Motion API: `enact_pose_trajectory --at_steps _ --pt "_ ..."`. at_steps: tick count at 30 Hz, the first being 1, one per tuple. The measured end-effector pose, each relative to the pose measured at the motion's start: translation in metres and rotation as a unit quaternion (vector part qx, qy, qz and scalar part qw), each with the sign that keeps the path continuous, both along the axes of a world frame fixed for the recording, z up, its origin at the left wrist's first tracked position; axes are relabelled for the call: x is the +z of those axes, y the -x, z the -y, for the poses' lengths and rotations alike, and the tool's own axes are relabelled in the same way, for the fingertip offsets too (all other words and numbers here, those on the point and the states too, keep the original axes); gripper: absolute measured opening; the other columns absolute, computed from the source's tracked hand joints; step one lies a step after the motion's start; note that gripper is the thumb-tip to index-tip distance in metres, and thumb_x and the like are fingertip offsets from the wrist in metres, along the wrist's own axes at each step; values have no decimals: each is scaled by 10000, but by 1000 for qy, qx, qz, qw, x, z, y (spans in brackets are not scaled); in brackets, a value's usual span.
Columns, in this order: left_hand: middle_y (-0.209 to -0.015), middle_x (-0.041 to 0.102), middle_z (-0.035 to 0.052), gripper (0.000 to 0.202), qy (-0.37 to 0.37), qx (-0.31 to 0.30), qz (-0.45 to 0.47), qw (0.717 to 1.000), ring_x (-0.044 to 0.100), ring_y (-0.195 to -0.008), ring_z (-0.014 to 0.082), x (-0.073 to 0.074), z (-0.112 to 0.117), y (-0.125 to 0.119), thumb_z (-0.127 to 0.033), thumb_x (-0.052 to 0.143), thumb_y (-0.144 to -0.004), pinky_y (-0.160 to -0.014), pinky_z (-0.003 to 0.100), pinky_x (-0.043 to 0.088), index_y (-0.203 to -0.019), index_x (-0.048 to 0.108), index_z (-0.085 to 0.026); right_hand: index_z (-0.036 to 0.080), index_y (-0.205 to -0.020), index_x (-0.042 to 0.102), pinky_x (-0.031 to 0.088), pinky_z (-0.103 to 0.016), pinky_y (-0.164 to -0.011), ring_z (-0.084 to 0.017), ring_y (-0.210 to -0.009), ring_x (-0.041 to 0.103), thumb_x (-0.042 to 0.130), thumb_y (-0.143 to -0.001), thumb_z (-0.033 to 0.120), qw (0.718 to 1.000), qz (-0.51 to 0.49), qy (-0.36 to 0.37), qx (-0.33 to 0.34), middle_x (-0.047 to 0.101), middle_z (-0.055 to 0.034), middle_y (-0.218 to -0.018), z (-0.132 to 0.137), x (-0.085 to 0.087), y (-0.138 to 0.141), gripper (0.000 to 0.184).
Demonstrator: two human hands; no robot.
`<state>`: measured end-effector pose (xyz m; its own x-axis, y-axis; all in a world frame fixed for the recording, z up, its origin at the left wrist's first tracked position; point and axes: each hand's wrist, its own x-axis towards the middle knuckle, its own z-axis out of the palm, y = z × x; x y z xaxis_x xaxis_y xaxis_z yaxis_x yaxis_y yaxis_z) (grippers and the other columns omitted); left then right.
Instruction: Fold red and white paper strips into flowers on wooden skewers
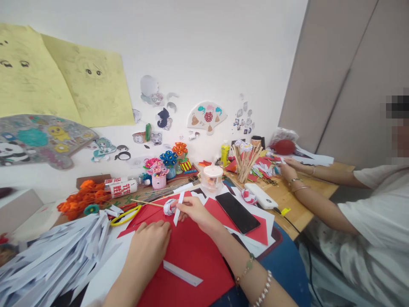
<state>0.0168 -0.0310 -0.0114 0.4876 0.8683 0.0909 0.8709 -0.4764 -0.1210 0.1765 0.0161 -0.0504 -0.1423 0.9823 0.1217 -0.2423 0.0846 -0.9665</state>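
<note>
My right hand pinches a white paper strip between thumb and fingers. Right beside the strip is a crumpled white paper ball on the end of a thin wooden stick; whether my fingers also touch the ball is hard to see. My left hand is curled closed just below the ball, and what its fingers hold, if anything, is hidden. Both hands are over red paper, where another folded white strip lies.
A big heap of white strips lies at left, near yellow-handled scissors. A black phone, white power bank and bundle of sticks are at right. A co-worker's hands handle paper beyond them.
</note>
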Motion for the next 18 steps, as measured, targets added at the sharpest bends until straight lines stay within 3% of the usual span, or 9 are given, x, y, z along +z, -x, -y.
enact_pose_trajectory --at_steps 5,11,18 --pt "-933 714 100 329 23 6 19 1000 661 -883 278 6 2 3 -192 340 -936 -778 381 397 -861 660 -184 153 -827 735 462 -263 -545 -147 -529 613 771 -652 475 1000 -7 -4 3 664 -5 -595 -1 -1 -1 369" --pt "-885 704 31 151 136 -16 166 977 637 -832 202 15 -2 18 -251 512 -842 -711 290 409 -830 656 -208 142 -802 700 464 -257 -556 -134 -538 602 786 -622 549 1000 -11 -13 -8 659 -4 -627 -2 -2 -3 454" --pt "-822 671 22 111 259 -62 207 941 612 -752 179 4 -2 22 -246 567 -758 -654 264 431 -793 656 -189 142 -723 677 448 -245 -525 -130 -504 582 777 -617 586 1000 5 -14 -11 624 10 -550 -5 -4 -1 468"
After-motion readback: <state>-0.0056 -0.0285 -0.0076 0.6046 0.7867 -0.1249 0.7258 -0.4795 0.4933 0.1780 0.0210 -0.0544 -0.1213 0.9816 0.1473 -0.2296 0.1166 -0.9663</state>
